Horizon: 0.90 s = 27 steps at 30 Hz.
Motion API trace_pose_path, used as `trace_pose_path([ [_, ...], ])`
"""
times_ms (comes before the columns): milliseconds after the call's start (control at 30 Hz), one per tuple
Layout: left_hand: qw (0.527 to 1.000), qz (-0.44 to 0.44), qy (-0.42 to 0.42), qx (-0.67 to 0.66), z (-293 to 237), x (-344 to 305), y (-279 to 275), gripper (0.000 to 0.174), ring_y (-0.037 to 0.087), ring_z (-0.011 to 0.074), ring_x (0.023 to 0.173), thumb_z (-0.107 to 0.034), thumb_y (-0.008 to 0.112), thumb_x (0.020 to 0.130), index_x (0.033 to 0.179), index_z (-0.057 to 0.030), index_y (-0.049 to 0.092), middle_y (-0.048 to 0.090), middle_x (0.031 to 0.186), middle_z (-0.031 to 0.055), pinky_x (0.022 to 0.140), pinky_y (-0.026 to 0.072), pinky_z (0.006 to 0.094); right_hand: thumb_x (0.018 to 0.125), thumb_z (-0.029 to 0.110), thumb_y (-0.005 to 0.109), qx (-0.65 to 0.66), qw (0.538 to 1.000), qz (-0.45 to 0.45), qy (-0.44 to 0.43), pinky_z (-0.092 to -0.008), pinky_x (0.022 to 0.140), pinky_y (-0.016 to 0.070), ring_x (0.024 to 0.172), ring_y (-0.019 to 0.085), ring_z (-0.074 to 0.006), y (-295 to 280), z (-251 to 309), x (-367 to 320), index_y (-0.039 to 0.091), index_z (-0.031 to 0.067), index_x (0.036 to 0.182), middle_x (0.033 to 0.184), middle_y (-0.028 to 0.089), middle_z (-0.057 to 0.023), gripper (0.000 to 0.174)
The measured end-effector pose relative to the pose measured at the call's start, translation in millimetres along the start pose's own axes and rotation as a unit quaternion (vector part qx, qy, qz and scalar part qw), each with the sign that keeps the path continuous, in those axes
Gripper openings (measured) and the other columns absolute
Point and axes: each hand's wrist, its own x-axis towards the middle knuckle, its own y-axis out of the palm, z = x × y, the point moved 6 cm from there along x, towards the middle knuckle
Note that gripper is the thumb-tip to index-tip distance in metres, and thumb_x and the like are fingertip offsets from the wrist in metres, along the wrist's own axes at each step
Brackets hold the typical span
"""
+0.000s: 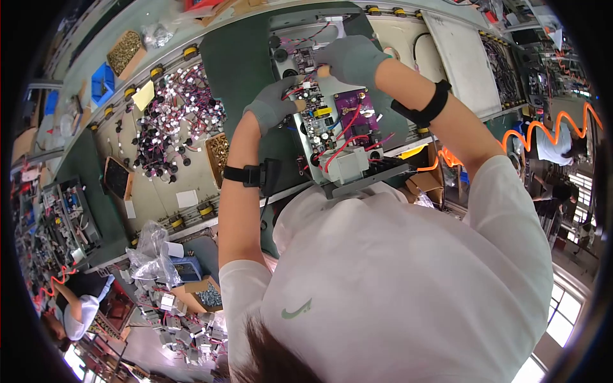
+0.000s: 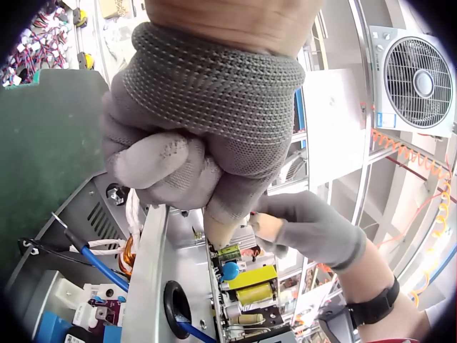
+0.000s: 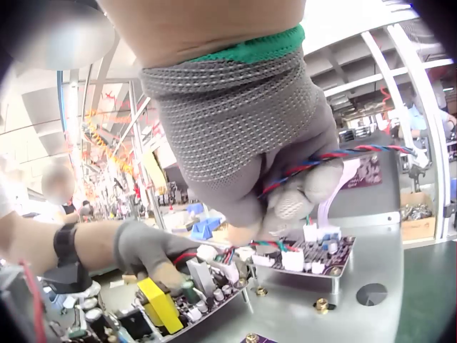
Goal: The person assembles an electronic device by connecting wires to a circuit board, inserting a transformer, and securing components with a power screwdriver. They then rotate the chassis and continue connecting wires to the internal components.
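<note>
An open metal chassis (image 1: pixel 300 137) holds a green-lit populated board (image 1: pixel 317 105) and a purple board (image 1: pixel 352 112). My left hand (image 1: pixel 273 105) (image 2: pixel 200 136) (image 3: pixel 153 250), gloved in grey, has curled fingers at the populated board's edge; its thumb and index finger pinch a red wire (image 3: pixel 187 255) beside white connectors. Across that board, my gloved right hand (image 1: pixel 354 60) (image 2: pixel 314 232) (image 3: pixel 250 143) grips a twisted red, blue and black cable (image 3: pixel 343 153), its fingertips low over a small board (image 3: pixel 314 263) with white plugs. The fingertips partly hide the connectors between the hands.
Loose wired connectors (image 1: pixel 182 112) are heaped left of the chassis, near a blue bin (image 1: pixel 102 83) and a box of brass parts (image 1: pixel 125 52). A white panel (image 1: pixel 456 64) lies to the right. Orange coiled hose (image 1: pixel 549 127) hangs at the right; other people are farther off.
</note>
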Motion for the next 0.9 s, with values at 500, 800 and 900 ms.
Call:
trace_pose_path([
  [500, 0.995, 0.0, -0.09, -0.051, 1.5, -4.0, -0.7, 0.065, 0.037, 0.0043, 0.051, -0.005, 0.068, 0.074, 0.134, -0.0102, 0.044, 0.046, 0.064, -0.0058, 0.045, 0.03, 0.0215, 0.075, 0.016, 0.059, 0.321, 0.946, -0.016, 0.047, -0.0372, 0.072, 0.0471, 0.083, 0.061, -0.028, 95.6, -49.5, -134.6, 0.069, 0.0149, 0.089, 0.085, 0.064, -0.0111, 0.017],
  [800, 0.983, 0.012, -0.11, -0.149, 11.9, -3.9, 1.7, 0.067, 0.031, 0.0034, 0.043, 0.003, 0.06, 0.075, 0.137, -0.0124, 0.04, 0.039, 0.057, -0.0067, 0.038, 0.0209, 0.0218, 0.069, 0.011, 0.063, 0.365, 0.928, -0.07, 0.04, -0.0385, 0.075, 0.0462, 0.087, 0.059, -0.0287, 117.7, -30.6, -141.0, 0.067, 0.0101, 0.087, 0.087, 0.062, -0.0108, 0.018],
  [900, 0.981, 0.022, -0.106, -0.163, 9.0, -4.6, 2.3, 0.067, 0.031, 0.0035, 0.042, 0.002, 0.062, 0.075, 0.137, -0.0115, 0.04, 0.039, 0.057, -0.0068, 0.038, 0.0202, 0.0216, 0.068, 0.01, 0.063, 0.297, 0.954, -0.02, 0.027, -0.038, 0.077, 0.046, 0.089, 0.058, -0.0289, 110.7, -19.8, -138.2, 0.065, 0.0119, 0.086, 0.089, 0.059, -0.0092, 0.019],
])
